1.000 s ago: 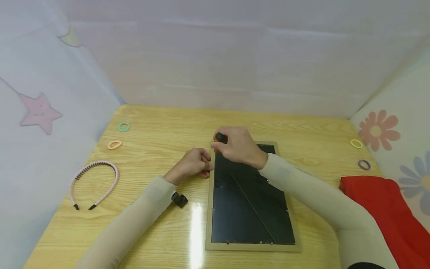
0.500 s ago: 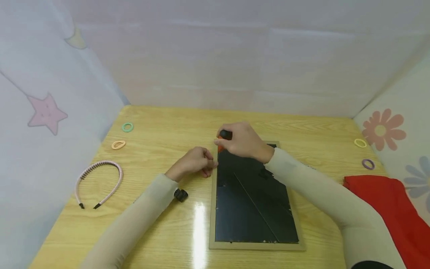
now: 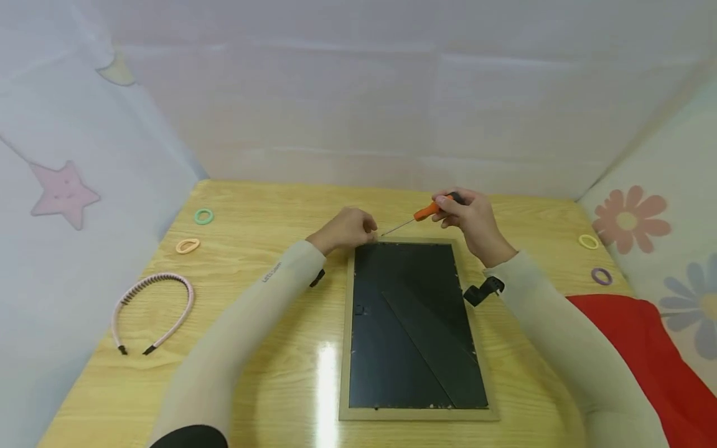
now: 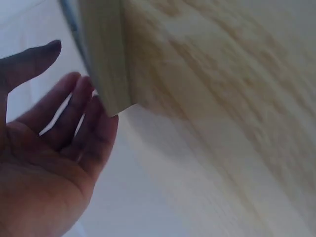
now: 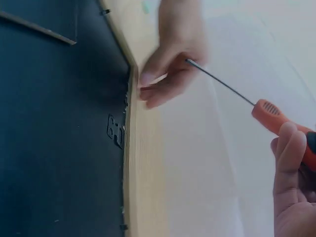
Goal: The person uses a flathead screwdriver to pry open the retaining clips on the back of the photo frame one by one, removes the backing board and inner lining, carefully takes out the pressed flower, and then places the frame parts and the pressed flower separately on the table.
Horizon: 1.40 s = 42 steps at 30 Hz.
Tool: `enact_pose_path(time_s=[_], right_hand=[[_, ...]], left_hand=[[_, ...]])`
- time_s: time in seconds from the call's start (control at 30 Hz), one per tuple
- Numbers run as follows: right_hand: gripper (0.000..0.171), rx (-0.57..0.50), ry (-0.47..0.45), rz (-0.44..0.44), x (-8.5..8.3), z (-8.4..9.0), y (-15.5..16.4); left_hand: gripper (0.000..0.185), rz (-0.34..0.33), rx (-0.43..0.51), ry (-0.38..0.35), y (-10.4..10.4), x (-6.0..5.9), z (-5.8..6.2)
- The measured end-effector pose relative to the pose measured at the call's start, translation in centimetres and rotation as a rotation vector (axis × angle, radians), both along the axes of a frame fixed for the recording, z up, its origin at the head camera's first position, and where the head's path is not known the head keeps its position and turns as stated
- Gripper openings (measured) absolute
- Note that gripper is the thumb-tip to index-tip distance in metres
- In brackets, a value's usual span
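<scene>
A picture frame [image 3: 419, 414] lies back side up, its black backing board [image 3: 381, 367] showing, with a stand flap [image 3: 431, 336] lying flat. My left hand [image 3: 346, 229] is at the far left corner. In the left wrist view its fingers [image 4: 96, 133] touch or nearly touch the wooden corner [image 4: 108, 64], the thumb held apart. My right hand [image 3: 477, 223] holds a screwdriver [image 3: 427, 212] by its orange and black handle, above the far edge. The bare shaft [image 5: 222, 83] slants toward the left hand, its tip clear of the frame in the right wrist view.
A pink headband [image 3: 187, 305] lies on the left of the wooden table [image 3: 269, 211], near green [image 3: 204, 216] and orange hair ties [image 3: 187, 246]. To the right are yellow [image 3: 588, 242] and purple hair ties [image 3: 602, 277] and a red cloth [image 3: 622, 323]. A fabric-like wall stands behind.
My right hand has lifted the screwdriver off the frame's left edge and carried it right, tilting it. My left hand has moved from the left side to the far left corner.
</scene>
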State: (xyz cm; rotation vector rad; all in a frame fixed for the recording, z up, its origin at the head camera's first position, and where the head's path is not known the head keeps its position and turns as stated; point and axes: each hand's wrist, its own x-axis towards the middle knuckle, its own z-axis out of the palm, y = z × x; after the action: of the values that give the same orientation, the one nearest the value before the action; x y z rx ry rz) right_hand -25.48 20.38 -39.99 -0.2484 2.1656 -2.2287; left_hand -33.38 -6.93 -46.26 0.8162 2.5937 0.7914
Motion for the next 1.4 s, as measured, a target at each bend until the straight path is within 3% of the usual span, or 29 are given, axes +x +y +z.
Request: enact_pose_path(time_s=[0.13,0.33,0.53,0.73,0.83,1.0,1.23,1.4], right_hand=[[0.029,-0.111,-0.064,0.035,0.2,-0.4,1.1],[0.041,-0.224,-0.090,0.081,0.6,-0.7,0.7],[0.046,-0.176,-0.084,0.116,1.3,0.3,-0.3],[0.048,-0.162,-0.057,0.120,1.9,1.1,0.4],[0.046,-0.117,-0.052,0.117,2.2,1.1,0.8],[0.044,-0.026,-0.046,0.128,2.9,0.8,1.2],[0.041,-0.005,-0.027,0.132,3.9,0.6,1.1],[0.041,-0.051,-0.022,0.136,4.0,0.6,1.0]], left_hand=[[0.024,-0.064,-0.086,0.060,-0.1,-0.8,-0.6],[0.022,-0.065,-0.086,0.140,-3.0,-1.3,-1.3],[0.021,0.034,-0.086,0.143,-7.0,0.0,-1.6],[0.023,0.158,-0.109,0.163,-9.2,2.0,-1.4],[0.026,0.203,-0.107,0.111,-9.3,3.6,-1.0],[0.027,0.263,-0.091,-0.043,-9.1,6.7,-0.4],[0.029,0.330,0.016,-0.324,-8.2,10.0,-0.4],[0.036,0.344,-0.019,-0.318,-7.6,10.9,-0.2]])
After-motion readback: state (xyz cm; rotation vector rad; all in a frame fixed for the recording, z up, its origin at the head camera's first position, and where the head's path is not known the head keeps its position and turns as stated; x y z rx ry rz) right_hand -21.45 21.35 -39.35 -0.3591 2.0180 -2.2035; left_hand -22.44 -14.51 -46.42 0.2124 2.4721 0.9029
